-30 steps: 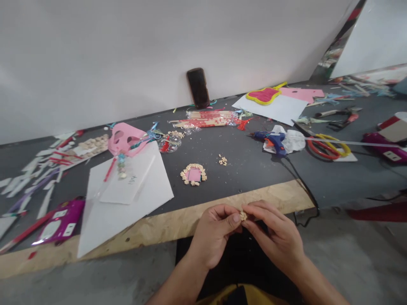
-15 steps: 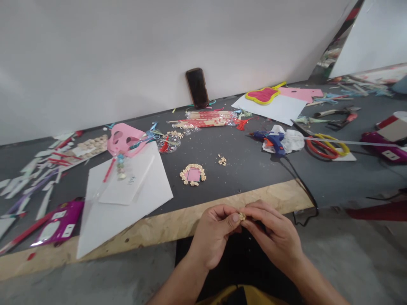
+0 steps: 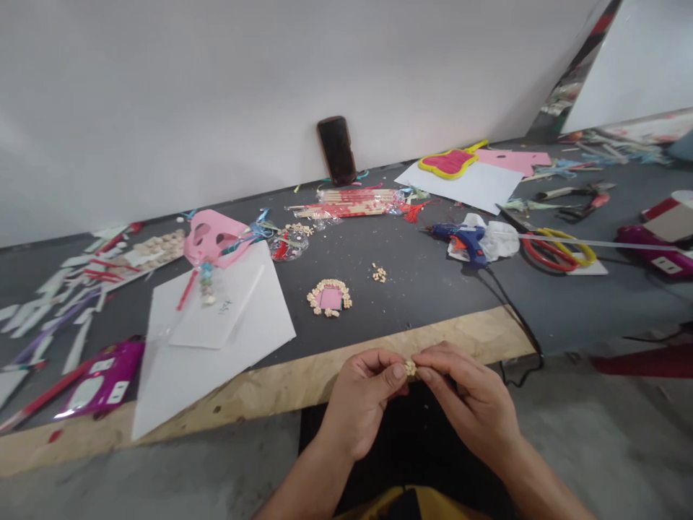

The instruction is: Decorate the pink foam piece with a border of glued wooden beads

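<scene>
One big grey desk with a wooden edge (image 3: 427,292) holds a large white paper sheet (image 3: 216,357). Just in front of that edge, the left hand (image 3: 364,404) and right hand (image 3: 472,406) meet. Farther back lies a small pink square ringed with beads (image 3: 329,297). Both hands' fingers (image 3: 399,373) pinch one tiny tan bead (image 3: 411,367).
</scene>
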Action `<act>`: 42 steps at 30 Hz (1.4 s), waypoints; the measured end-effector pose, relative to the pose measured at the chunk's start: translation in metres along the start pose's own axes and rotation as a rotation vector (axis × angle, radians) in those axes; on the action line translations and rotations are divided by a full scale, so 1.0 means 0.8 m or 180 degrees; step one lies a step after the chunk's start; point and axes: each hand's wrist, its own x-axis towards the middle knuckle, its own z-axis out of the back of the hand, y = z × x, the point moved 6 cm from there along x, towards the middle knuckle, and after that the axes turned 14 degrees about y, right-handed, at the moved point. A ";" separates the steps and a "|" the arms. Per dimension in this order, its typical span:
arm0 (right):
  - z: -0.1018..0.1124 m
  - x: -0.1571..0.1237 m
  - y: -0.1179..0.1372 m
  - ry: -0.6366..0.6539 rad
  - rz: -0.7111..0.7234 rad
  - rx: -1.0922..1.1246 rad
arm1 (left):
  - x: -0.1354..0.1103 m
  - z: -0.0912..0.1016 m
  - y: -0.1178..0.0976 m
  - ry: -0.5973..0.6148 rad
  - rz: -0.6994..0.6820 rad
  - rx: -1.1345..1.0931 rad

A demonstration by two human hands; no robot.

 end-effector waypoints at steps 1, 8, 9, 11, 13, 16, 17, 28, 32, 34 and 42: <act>0.000 0.000 0.000 0.0005 0.0003 -0.0001 | 0.000 0.000 0.000 0.0001 0.0002 0.0013; 0.000 -0.001 0.001 -0.0016 0.0101 -0.0146 | -0.001 0.000 0.002 0.0040 0.0010 -0.0006; 0.000 -0.002 0.001 -0.0038 0.0133 -0.0225 | -0.001 0.000 0.003 0.0050 0.0019 -0.0021; 0.000 -0.002 0.003 -0.0045 0.0201 -0.0366 | -0.001 0.000 0.004 0.0046 0.0048 -0.0028; 0.000 -0.002 0.004 -0.0019 0.0243 -0.0445 | -0.002 0.000 0.004 0.0017 0.0044 0.0031; 0.003 -0.002 0.006 -0.0080 0.0264 -0.0526 | -0.003 0.003 0.001 -0.0012 -0.0014 0.0231; 0.004 -0.002 0.006 -0.0090 0.0274 -0.0553 | -0.003 0.003 0.001 -0.0005 -0.0028 0.0302; 0.000 -0.001 0.010 0.0150 0.0425 -0.0490 | -0.006 0.005 -0.002 0.0104 -0.0253 0.0852; 0.000 -0.001 0.011 0.0132 0.0400 -0.0457 | -0.006 0.005 -0.004 0.0074 -0.0319 0.0967; 0.002 -0.001 0.011 0.0052 0.0399 -0.0514 | -0.006 0.006 -0.002 0.0114 -0.0263 0.0952; 0.002 -0.001 0.013 0.0058 0.0495 -0.0605 | -0.005 0.005 0.005 0.0248 -0.0002 0.0498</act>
